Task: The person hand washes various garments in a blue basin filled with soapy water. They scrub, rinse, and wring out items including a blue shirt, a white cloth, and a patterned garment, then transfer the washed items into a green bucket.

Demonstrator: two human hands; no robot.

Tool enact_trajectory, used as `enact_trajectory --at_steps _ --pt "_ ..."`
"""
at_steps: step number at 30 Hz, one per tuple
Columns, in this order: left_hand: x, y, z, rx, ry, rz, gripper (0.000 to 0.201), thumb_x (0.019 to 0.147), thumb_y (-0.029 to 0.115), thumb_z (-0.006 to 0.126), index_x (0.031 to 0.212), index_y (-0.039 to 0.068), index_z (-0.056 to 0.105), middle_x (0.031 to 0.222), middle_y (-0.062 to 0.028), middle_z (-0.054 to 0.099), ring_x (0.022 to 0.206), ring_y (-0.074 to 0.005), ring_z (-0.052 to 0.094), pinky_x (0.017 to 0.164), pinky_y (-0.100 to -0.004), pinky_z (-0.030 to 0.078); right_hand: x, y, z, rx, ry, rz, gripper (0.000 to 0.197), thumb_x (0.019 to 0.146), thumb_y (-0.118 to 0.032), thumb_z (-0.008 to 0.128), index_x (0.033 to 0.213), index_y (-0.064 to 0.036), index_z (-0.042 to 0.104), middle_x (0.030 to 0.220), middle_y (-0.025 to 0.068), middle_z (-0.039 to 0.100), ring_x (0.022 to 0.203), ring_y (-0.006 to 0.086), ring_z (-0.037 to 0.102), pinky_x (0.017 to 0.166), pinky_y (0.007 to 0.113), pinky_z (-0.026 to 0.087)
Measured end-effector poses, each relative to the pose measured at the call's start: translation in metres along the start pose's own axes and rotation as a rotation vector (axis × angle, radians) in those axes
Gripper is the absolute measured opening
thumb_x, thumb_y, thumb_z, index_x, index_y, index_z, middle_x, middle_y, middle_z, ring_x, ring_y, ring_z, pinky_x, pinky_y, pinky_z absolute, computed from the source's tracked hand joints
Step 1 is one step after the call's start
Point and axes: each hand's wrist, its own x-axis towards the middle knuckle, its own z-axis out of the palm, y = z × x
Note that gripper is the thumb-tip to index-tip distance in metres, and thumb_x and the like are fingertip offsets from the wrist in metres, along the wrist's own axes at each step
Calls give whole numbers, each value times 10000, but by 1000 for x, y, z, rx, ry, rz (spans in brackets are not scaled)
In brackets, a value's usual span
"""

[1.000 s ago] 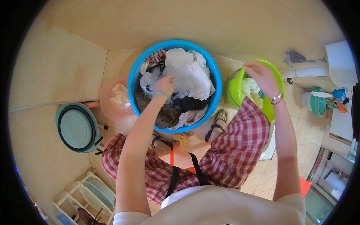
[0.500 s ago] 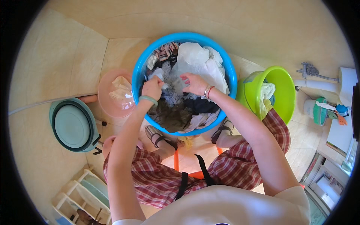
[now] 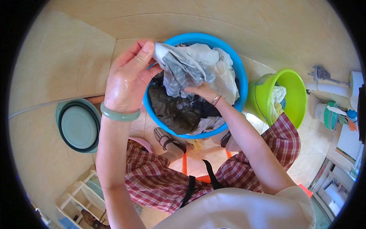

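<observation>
My left hand [image 3: 131, 70], a jade-green bangle on its wrist, is raised at the left rim of a blue tub [image 3: 244, 82]. Between its thumb and fingers it pinches the top corner of a wet grey-and-white garment [image 3: 177, 70], which hangs down over the tub. At the garment's lower edge is my right hand [image 3: 204, 91], closed on it, its fingertips partly hidden by the fabric. White clothes [image 3: 225, 78] lie in the tub's right side, and a dark brown garment [image 3: 167, 108] soaks in the water at the near left.
To the tub's right stands a lime-green bucket [image 3: 295, 103] with light clothes inside. A folding grey-green basin [image 3: 79, 127] is at the left, above a cream shelf rack [image 3: 78, 191]. My sandalled feet rest close to the tub. A beige wall rises behind it.
My left hand has risen from the water toward the upper left, lifting the grey-and-white garment out. My right hand has moved slightly down and right, onto the garment's lower edge.
</observation>
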Motion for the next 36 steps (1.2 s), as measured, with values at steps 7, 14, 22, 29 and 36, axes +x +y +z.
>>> enact_trajectory --at_steps 7,14,22,29,36 --pt "20 -52 -59 -272 192 66 123 950 196 531 978 79 554 978 -43 613 944 -167 572 852 -354 440 -4 -8 -22 151 430 -105 358 804 -185 741 1105 -98 569 807 -35 602 698 73 541 600 201 429" --pt "14 -203 -117 -43 758 -60 191 936 206 566 1079 97 504 1108 -61 588 1030 -183 558 884 -360 449 3 10 -15 -1013 483 -453 549 664 -302 797 1174 -235 609 1067 70 550 945 245 517 749 357 445" --pt "22 -296 -107 1221 421 -75 546 824 47 638 1335 185 500 1401 -246 358 1232 -414 427 1015 -413 381 38 76 2 -1631 254 -153 407 839 -250 611 1239 -305 556 1339 98 433 1108 346 479 783 479 462" --pt "41 -334 -136 179 446 -250 524 866 168 660 1357 115 484 1370 -48 489 1226 -204 468 985 -312 395 96 95 -19 -1557 189 -162 263 777 -45 573 1013 -118 666 1028 177 624 943 347 596 773 425 505" --pt "38 -296 -120 -558 399 -170 731 916 495 541 1474 147 223 1406 -73 382 1242 -234 423 1017 -372 366 13 -10 36 -826 261 -623 176 698 -101 717 871 -118 696 933 109 616 881 294 594 764 370 504"
